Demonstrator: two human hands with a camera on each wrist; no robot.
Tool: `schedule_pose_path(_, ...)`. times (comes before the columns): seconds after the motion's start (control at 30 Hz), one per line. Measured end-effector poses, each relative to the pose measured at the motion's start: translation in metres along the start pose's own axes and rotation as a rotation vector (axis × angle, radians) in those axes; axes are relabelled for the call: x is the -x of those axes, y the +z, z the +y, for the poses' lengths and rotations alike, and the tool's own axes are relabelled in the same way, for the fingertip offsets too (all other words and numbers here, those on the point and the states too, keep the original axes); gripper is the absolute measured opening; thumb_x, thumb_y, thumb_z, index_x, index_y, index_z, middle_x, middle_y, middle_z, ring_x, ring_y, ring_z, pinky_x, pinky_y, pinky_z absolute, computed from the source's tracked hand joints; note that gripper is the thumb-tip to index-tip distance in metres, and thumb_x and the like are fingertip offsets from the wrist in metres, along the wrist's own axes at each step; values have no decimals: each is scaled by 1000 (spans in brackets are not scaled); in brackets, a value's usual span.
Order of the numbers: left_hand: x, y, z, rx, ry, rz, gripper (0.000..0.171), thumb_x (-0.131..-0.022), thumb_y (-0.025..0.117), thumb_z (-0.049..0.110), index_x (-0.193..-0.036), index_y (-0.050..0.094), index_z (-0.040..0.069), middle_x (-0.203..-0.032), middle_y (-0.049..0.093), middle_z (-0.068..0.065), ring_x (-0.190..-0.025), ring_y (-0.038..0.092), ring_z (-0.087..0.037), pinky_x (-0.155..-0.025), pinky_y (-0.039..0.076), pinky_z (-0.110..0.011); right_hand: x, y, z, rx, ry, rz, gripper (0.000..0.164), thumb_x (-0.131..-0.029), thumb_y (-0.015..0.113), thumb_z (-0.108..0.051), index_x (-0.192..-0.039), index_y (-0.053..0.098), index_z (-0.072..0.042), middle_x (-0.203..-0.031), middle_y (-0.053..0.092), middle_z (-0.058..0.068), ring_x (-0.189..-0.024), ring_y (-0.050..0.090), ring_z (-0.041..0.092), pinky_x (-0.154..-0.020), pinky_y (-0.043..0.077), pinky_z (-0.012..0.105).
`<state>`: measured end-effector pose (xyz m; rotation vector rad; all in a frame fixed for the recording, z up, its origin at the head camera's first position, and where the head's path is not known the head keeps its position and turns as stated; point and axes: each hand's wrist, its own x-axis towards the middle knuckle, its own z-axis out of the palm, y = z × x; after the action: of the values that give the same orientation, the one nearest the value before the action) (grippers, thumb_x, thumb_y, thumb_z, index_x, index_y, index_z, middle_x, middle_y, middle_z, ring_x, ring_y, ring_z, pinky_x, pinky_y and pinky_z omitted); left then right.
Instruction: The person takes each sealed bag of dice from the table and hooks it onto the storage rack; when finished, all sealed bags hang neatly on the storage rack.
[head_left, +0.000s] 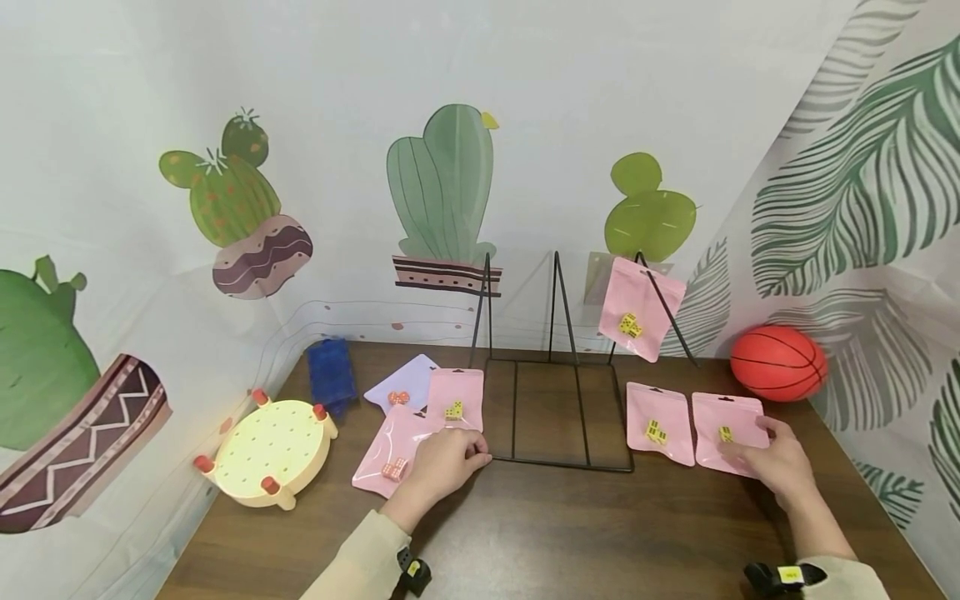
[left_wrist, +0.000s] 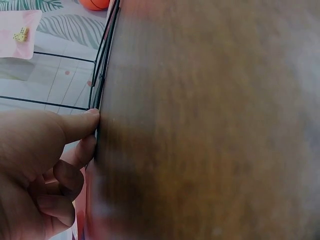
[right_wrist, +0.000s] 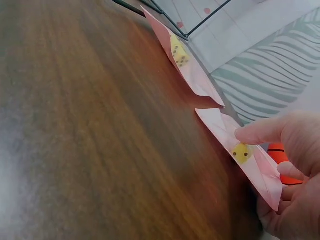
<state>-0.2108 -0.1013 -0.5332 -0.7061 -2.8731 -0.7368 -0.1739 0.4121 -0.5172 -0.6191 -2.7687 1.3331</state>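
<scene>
My left hand [head_left: 447, 461] pinches the front left corner of a black wire rack [head_left: 558, 466] between thumb and forefinger; the left wrist view shows the thumb [left_wrist: 80, 125] on the wire. Beside that hand lie pink zip bags with dice, one [head_left: 455, 392] with yellow dice and one [head_left: 382, 446] with red dice, partly under a lilac bag [head_left: 411, 377]. My right hand [head_left: 780, 461] grips the right edge of a pink zip bag [head_left: 723, 412] lying on the table, thumb on top near its yellow die [right_wrist: 242, 153]. Left of it lies another pink bag [head_left: 660, 408].
A pink bag [head_left: 648, 300] with yellow dice hangs on the rack's right prong. A red toy basketball [head_left: 778, 362] sits at the back right. To the left are a blue plastic item [head_left: 331, 371] and a round yellow pegged stand [head_left: 270, 450]. A printed cloth backs the wooden table [head_left: 562, 533].
</scene>
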Motion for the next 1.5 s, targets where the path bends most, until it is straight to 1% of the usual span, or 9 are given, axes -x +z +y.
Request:
schedule_pose_path(0.23,-1,1,1,-3,2,-2,13,-92,80,31,-83,72,27,-67,54,20,-61,51,-2,-54,40,-28,8,-2,4,-19,-20,17,105,-87,82,-23,-155,12,15,-152,21,46,-136,28,60,-108,31,70)
schedule_pose_path(0.4,-1,0,3,-6,13,9,12,-92,81,29,-84,73,25,-64,52,20,-59,50,-3,-53,39,-28,14,-4,7,-42,-75,36,104,-85,84,-19,-154,13,16,-142,34,44,-118,46,48,-82,49,31)
schedule_pose_path(0.53,0,-2,3,-8,12,7,12,-91,81,28,-83,73,24,-63,52,19,-59,50,-3,-53,38,-29,19,-5,11,-100,-84,12,105,-86,84,-17,-154,11,16,-139,37,42,-97,54,13,-67,45,14)
schedule_pose_path(0.67,1,-1,3,-14,14,8,12,-91,81,27,-83,72,24,-63,52,19,-59,50,-3,-53,38,-28,24,-7,16,-195,-64,-44,106,-90,82,-17,-156,5,14,-139,36,41,-87,49,-8,-69,51,18)
schedule_pose_path(0.93,1,-2,3,-23,14,14,13,-91,81,30,-83,72,26,-63,51,20,-59,50,-3,-53,38,-29,32,-10,22,-489,41,-231,95,-96,74,-12,-158,6,10,-99,65,-8,-83,68,6,-73,58,29)
schedule_pose_path(1.0,1,-2,3,-19,14,12,13,-91,81,29,-83,72,25,-63,51,20,-58,49,-3,-53,38,-29,34,-10,22,-558,51,-243,80,-97,72,-10,-154,20,9,-96,69,-10,-84,69,7,-72,58,29)
schedule_pose_path(1.2,0,-2,3,-11,15,7,12,-92,81,28,-84,72,25,-64,51,19,-59,49,-3,-53,38,-28,42,-13,21,-618,30,-219,63,-97,72,-7,-143,31,5,-94,71,-9,-82,70,9,-71,59,30)
schedule_pose_path(1.4,2,-2,3,-8,28,24,13,-91,82,28,-82,72,25,-63,51,20,-58,49,-3,-52,38,-28,51,-16,19,-695,-51,-187,32,-97,68,-1,-119,56,-20,-95,72,-8,-81,71,10,-69,59,30)
schedule_pose_path(1.5,2,-2,3,-4,29,31,13,-90,82,28,-82,72,25,-63,51,20,-58,49,-3,-52,38,-28,55,-16,15,-757,-104,-182,34,-97,65,5,-110,63,-27,-96,73,-6,-81,72,12,-67,59,30)
